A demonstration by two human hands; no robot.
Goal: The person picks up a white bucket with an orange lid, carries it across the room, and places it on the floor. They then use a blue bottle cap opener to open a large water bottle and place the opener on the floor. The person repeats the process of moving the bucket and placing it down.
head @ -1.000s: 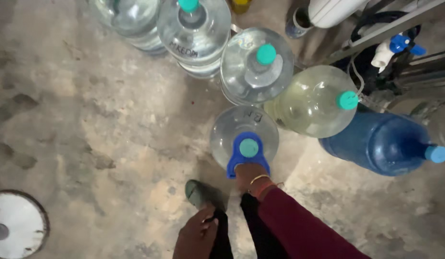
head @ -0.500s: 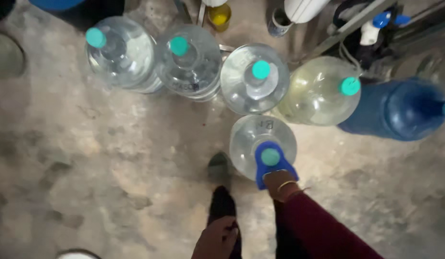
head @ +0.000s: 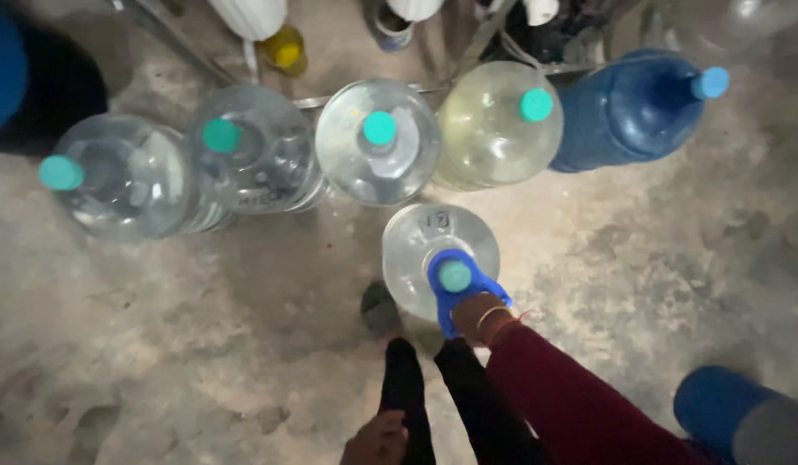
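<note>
Nearest us, our left hand (head: 377, 439) hangs idle, its fingers too cut off to tell, our right hand (head: 478, 312) clamped on the blue handle (head: 451, 288) of a clear water jug (head: 429, 250) on the concrete floor (head: 158, 344) — beyond it a row of capped jugs (head: 377, 142).

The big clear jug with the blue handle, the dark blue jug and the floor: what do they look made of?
Clear round jug with blue carry handle: glossy see-through plastic, probably; the floor shows through it. Dark blue jug: plastic too, tinted, with a soft sheen. Floor: rough, mottled grey, likely bare concrete. The right hand grips the handle.
</note>
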